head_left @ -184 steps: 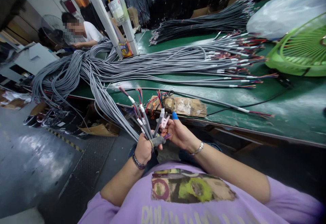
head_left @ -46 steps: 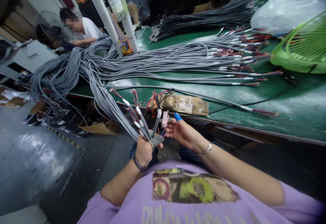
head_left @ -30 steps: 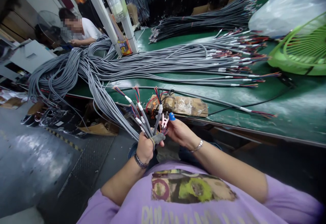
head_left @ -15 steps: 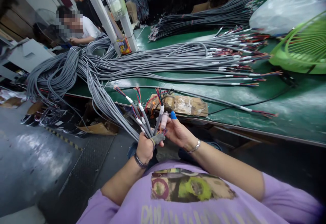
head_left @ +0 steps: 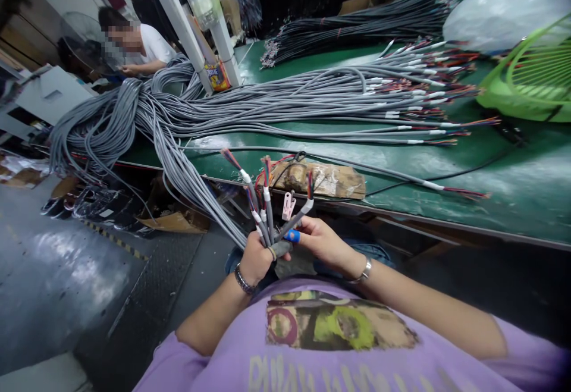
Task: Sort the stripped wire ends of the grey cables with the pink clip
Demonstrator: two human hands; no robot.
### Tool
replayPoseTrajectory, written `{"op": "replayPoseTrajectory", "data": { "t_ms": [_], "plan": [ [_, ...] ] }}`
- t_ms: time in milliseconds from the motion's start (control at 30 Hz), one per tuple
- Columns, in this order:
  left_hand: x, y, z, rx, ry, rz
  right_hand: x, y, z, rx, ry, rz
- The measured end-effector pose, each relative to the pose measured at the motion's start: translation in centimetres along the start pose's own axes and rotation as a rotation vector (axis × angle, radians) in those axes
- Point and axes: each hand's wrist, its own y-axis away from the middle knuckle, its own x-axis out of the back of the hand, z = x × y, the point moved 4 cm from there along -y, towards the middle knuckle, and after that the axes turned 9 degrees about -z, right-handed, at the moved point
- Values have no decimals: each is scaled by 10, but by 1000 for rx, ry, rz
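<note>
My left hand (head_left: 257,259) is closed around a bundle of grey cables (head_left: 264,219) in front of my body, a grey cover on its thumb. White-banded ends with stripped coloured wires fan upward from the fist. My right hand (head_left: 328,243), with a blue cover on the thumb, pinches one grey cable (head_left: 294,220) that leans to the right of the others. Just above the right fingers is a pink clothes peg (head_left: 289,206); whether the hand touches it I cannot tell. The fingers behind the cables are partly hidden.
Long grey cables (head_left: 267,103) lie across the green bench (head_left: 357,149). A wooden block (head_left: 339,180) sits at its front edge. Black cables (head_left: 339,35), a plastic bag (head_left: 504,8) and a green basket (head_left: 530,82) are farther back. Another person (head_left: 151,47) sits at left.
My right thumb has come down onto a cable, which now tilts right. The pink clothes peg now shows apart from the cables. The cable ends have shifted right.
</note>
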Motion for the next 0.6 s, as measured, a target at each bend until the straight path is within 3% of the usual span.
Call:
{"op": "replayPoseTrajectory", "data": {
  "t_ms": [133, 333, 600],
  "plan": [
    [-1, 0, 2, 23, -10, -55, 2, -1, -4, -13, 64, -5],
    [-2, -2, 10, -36, 87, 100, 9, 1, 5, -36, 27, 147],
    [-1, -2, 11, -64, 126, 131, 12, 1, 12, -27, -67, 149]
  ]
}}
